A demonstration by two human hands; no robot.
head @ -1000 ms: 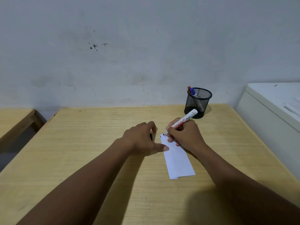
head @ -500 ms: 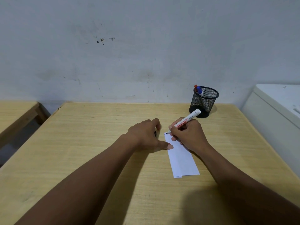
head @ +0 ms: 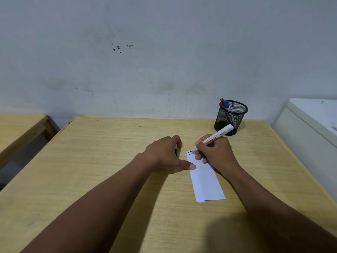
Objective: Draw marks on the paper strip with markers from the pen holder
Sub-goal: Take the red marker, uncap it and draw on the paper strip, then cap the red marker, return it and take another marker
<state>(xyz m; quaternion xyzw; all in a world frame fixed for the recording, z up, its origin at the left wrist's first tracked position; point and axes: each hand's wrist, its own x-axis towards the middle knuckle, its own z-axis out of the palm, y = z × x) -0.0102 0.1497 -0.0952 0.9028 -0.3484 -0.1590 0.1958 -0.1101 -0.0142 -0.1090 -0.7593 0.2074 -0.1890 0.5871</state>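
A white folded paper strip (head: pixel 206 181) lies on the wooden table (head: pixel 109 161), running away from me. My right hand (head: pixel 217 156) is shut on a white marker (head: pixel 218 136) with red lettering, its black tip touching the strip's far end. A short black mark (head: pixel 187 153) shows at the far left corner. My left hand (head: pixel 164 154) rests left of the strip with its thumb pressing the strip's left edge. Its curled fingers hold a small black piece (head: pixel 176 152), seemingly the marker's cap. The black mesh pen holder (head: pixel 230 117) stands behind my right hand with a blue-capped marker (head: pixel 226 104) and a red one inside.
A grey wall rises just behind the table. A white cabinet (head: pixel 310 128) stands close against the table's right side. A second wooden table (head: pixel 20 128) sits at the left across a gap.
The marker tip has shifted a little to the right along the strip's far end, leaving a short black mark. My left hand keeps its place on the strip.
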